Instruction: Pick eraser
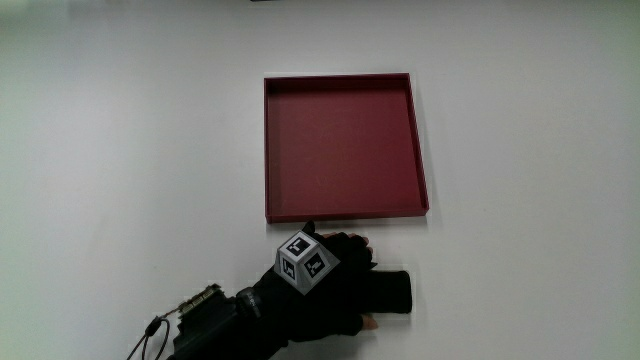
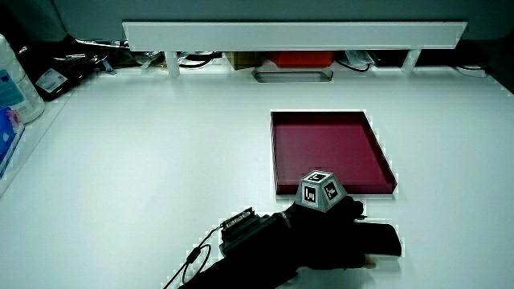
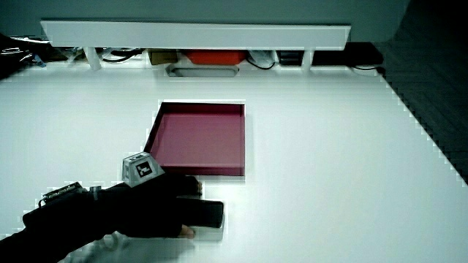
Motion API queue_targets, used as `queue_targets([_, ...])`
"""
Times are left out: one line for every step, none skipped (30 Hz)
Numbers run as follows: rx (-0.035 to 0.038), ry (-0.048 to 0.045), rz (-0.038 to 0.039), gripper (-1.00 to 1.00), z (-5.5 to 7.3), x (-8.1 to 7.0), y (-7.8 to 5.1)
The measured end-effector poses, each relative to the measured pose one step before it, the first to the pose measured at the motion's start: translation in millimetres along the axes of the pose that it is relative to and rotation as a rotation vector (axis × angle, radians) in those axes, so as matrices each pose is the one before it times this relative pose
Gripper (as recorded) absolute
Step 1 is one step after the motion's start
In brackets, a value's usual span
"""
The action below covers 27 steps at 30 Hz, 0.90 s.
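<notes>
Black on white is the first thing to read here: the gloved hand (image 1: 335, 285) lies low over the pale table (image 1: 120, 150), nearer to the person than the red tray (image 1: 345, 148), and under its fingertips sits a dark, flat block that I take to be the eraser (image 1: 392, 293). The eraser lies on the table just outside the tray's near rim, apart from it, with nothing inside the tray itself. The fingers reach forward along the eraser's top, close together, with a bare fingertip showing at its near edge; that looks like a closing pinch across the block, though whether the thumb has real purchase underneath cannot be told, since the glove and the eraser are both dark and merge. The eraser seems to rest flat on the surface, so I judge the pick is at the grasp stage, not the lift. The patterned cube (image 1: 304, 262) on the back of the hand faces upward, which suggests the palm is turned down, a sensible posture for gripping a low, flat object by its long edges. The table is smooth, matte and white, giving little for the eraser to catch on. In both side views a low white partition (image 2: 293, 34) closes off the table, with cables and an orange-red box (image 3: 214, 56) tucked beneath it.
</notes>
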Motion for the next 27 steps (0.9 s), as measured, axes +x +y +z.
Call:
queue_targets([0.00285, 0.00171, 0.00262, 0.42, 2.38, 1.38, -1.02])
queue_targets([0.00485, -0.00466, 0.00623, 0.47, 0.13, -0.35, -0.02])
queue_targets([0.00431, 0.00840, -0.00505, 0.53, 0.40, 0.38, -0.02])
queue_targets([0.00022, -0.00381, 0.00248, 0.58, 1.07, 1.14, -0.70])
queue_targets([0.01040, -0.00203, -0.00402, 0.63, 0.15, 0.64, -0.33])
queue_targets([-0.00271, 0.00242, -0.00127, 0.68, -0.44, 0.06, 0.15])
queue_targets([0.00508, 0.00499, -0.00063, 0.74, 1.11, 1.33, -0.67])
queue_targets([0.01197, 0.00259, -0.00455, 0.79, -0.24, 0.58, -0.37])
queue_targets([0.00128, -0.00642, -0.00300, 0.84, -1.01, -0.36, 0.06])
queue_targets([0.00466, 0.00501, -0.00011, 0.89, 1.50, 1.34, -0.60])
queue_targets([0.01254, -0.00089, -0.00912, 0.95, -1.42, -0.95, 0.27])
queue_targets([-0.00225, 0.01003, 0.00312, 1.00, 1.72, 1.91, -1.06])
queue_targets([0.00680, 0.00021, -0.00789, 1.00, -1.27, -0.24, -0.35])
queue_targets([0.01011, 0.00053, -0.00486, 1.00, 0.46, 1.04, -0.65])
queue_targets([0.00442, 0.00376, -0.01139, 1.00, 0.21, 0.63, -0.23])
queue_targets([0.00289, 0.01019, -0.00402, 1.00, 2.57, 1.87, -1.05])
queue_targets([0.00783, -0.01087, -0.00763, 1.00, 0.18, -0.12, -0.80])
queue_targets([0.00423, -0.00855, -0.01307, 1.00, -0.28, -1.10, -0.21])
queue_targets([0.01101, 0.00294, -0.00427, 1.00, 2.64, 0.49, -0.90])
queue_targets([0.01280, -0.01160, -0.01077, 1.00, 3.40, 0.72, -0.67])
queue_targets([0.00498, -0.00013, -0.00686, 1.00, 4.01, 1.21, -0.45])
queue_targets([0.01133, 0.00782, -0.01038, 1.00, 5.04, 2.13, -0.51])
queue_targets([0.00622, -0.00094, -0.00476, 1.00, 3.75, 0.96, -0.36])
queue_targets([0.00732, 0.01318, -0.00072, 1.00, 6.48, 2.75, -0.73])
queue_targets([0.00910, -0.00113, -0.00832, 1.00, 3.15, -0.44, 0.09])
queue_targets([0.00745, 0.00203, 0.00414, 1.00, 4.70, 0.64, -0.10])
queue_targets([0.01484, -0.01238, -0.01132, 1.00, 4.08, -0.25, 0.08])
